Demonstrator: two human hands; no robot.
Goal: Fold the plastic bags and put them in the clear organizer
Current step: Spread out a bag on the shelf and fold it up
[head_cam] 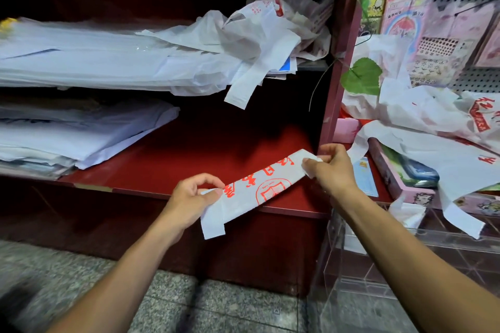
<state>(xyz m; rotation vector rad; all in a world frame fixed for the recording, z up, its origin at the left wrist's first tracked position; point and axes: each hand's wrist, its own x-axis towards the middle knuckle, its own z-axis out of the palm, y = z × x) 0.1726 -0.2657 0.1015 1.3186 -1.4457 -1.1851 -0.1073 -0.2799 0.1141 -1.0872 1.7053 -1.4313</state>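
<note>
Left hand (192,199) pinches the near end and right hand (331,165) pinches the far end of the folded plastic bag (259,189), stretched between them above the red shelf (205,159), clear organizer (378,265) just right.

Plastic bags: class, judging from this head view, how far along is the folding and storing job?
Done: the white bag with red print is already folded into a long strip. In hand: the left hand and right hand pinch its two ends above the red shelf. Left: finish folding it, place it in the clear organizer, then fold the loose bags on the right and the crumpled ones on the upper shelf.
</note>
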